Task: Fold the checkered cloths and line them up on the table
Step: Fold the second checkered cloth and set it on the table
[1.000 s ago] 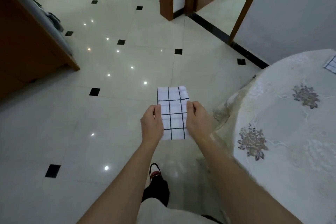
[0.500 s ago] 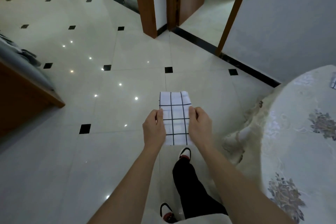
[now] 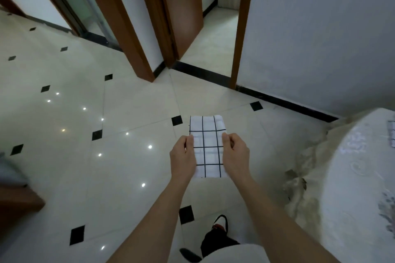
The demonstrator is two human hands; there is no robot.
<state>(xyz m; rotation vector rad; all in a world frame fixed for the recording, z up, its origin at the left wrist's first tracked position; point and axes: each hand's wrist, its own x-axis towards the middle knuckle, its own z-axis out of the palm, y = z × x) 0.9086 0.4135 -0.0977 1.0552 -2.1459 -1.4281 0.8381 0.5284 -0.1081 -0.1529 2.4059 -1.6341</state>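
The checkered cloth point(image 3: 208, 147) is up in the air in front of the person, over the tiled floor point(image 3: 119, 156) and well apart from the table point(image 3: 363, 188), which stands to the right under a pale embroidered cover point(image 3: 310, 166). The cloth is folded down to a narrow strip, 3 squares across, and looks flat, with its far end free. The left hand point(image 3: 183, 160) pinches the left long edge, thumb on top and fingers curled under. The right hand point(image 3: 236, 156) pinches the right long edge the same way, so the 2 hands hold the strip level between them. The folding of this piece seems done, and the step in hand is likely the carry to the table and the laying down. To do that well, neither pinch should loosen before the cloth lies on the cover, so the layers inside do not slide out of square. It would be best to turn toward the table, lower 1 end first, let the rest down flat, and only then let go. At the right edge of the view 1 other checkered piece point(image 3: 392, 134) shows on the table top, cut off by the frame. The new one should go beside it with the edges parallel. The cover hangs in loose folds at the rim, so a spot on the flat top is the safer place.
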